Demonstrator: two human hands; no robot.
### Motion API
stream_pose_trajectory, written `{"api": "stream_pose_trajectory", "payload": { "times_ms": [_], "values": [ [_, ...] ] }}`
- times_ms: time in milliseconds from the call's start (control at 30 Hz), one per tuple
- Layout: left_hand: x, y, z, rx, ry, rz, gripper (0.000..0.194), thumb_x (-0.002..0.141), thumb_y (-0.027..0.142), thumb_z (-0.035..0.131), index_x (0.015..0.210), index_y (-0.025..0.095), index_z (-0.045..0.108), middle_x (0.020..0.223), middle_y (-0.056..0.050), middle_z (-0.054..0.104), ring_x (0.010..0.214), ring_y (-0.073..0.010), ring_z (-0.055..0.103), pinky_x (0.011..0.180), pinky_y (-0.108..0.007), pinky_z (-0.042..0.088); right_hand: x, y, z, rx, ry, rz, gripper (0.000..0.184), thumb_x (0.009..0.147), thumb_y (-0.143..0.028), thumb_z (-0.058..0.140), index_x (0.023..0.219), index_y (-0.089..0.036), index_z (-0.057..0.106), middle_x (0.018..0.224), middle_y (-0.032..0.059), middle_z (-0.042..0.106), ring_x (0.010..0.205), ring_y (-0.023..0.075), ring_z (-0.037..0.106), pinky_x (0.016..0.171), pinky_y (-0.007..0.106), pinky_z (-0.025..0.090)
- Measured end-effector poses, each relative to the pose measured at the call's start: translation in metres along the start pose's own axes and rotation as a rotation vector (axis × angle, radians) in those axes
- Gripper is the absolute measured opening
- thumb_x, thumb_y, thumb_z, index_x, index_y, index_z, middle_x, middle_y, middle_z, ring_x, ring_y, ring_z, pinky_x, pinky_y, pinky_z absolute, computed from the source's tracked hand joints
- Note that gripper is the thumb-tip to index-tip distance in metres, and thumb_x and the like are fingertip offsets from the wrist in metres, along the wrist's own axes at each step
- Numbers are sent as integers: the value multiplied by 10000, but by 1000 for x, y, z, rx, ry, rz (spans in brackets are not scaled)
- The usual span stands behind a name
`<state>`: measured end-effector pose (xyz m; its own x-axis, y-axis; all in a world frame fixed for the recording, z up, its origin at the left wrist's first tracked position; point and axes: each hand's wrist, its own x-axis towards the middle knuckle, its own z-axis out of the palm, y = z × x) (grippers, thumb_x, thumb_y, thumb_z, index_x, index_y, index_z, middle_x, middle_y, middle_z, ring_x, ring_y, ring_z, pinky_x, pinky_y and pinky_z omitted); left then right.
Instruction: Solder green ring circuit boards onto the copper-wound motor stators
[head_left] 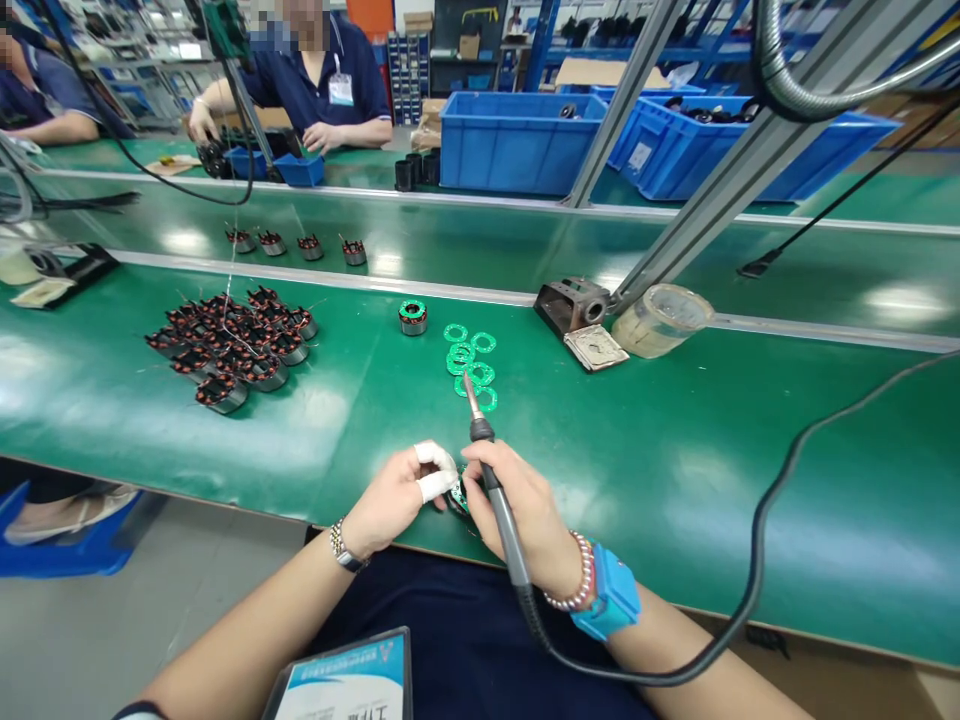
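Note:
My left hand [405, 490], with white covers on its thumb and finger, pinches a motor stator [459, 495] topped by a green ring board near the bench's front edge. Mostly hidden by fingers, the stator sits between both hands. A soldering iron [501, 505] lies in my right hand [525, 510], its tip pointing away from me over the loose boards; my right fingertips also reach the stator. Beyond the hands lie several green ring-shaped circuit boards [484, 342], some overlapping. One stator with a green board on top [412, 318] stands to their left.
Many wound stators [225, 345] are grouped at left, with several more [354, 251] behind the rail. A soldering iron stand [574, 305] and a translucent tub [663, 320] stand at right. The iron's cable [757, 540] loops rightward. Blue bins [517, 145] and a co-worker [322, 90] are across.

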<state>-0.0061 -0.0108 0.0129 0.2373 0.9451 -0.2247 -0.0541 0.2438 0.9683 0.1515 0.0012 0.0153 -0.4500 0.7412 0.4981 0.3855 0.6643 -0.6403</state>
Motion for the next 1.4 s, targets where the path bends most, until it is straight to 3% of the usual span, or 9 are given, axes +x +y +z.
{"api": "stream_pose_trajectory", "payload": {
  "times_ms": [167,267,467,733,1267,1400],
  "values": [
    [6,0,-3,-29,-35,-47,128,707,225,575,634,150,500,601,39,506,518,-80,502,546,-213,424,-6,-5,-11,-24,65,55,172,810,-133,523,963,-210,523,781,38,596,700,168,576,642,286,503],
    [9,0,-6,-52,-57,-60,96,671,196,579,625,148,511,578,39,516,524,-87,516,548,-212,429,-13,-7,-29,10,79,76,124,814,-123,523,883,-216,566,693,14,597,619,150,575,589,262,493],
    [11,-2,-8,-31,-63,-65,81,667,181,578,629,148,515,582,34,530,540,-93,532,569,-220,436,-22,-7,-55,56,24,2,233,801,-137,538,1018,-202,597,661,28,605,568,155,567,543,292,487],
    [10,-3,-6,-35,-35,-78,85,660,189,581,621,147,518,571,29,537,543,-102,543,563,-223,436,-18,-7,-54,173,-49,94,177,786,-102,522,890,-171,647,607,31,596,528,136,533,484,259,449],
    [9,-3,-6,-1,-21,-56,94,667,193,571,612,149,510,573,33,522,523,-94,533,555,-217,431,-16,-10,-60,147,-41,63,177,802,-101,512,902,-169,641,637,40,605,553,141,554,500,267,464],
    [10,-1,-5,1,-29,-48,91,664,200,572,616,150,512,581,33,521,526,-93,531,551,-216,430,-17,-3,-55,100,0,50,180,840,-164,516,997,-196,598,657,19,608,573,135,575,533,252,481]
  ]
}}
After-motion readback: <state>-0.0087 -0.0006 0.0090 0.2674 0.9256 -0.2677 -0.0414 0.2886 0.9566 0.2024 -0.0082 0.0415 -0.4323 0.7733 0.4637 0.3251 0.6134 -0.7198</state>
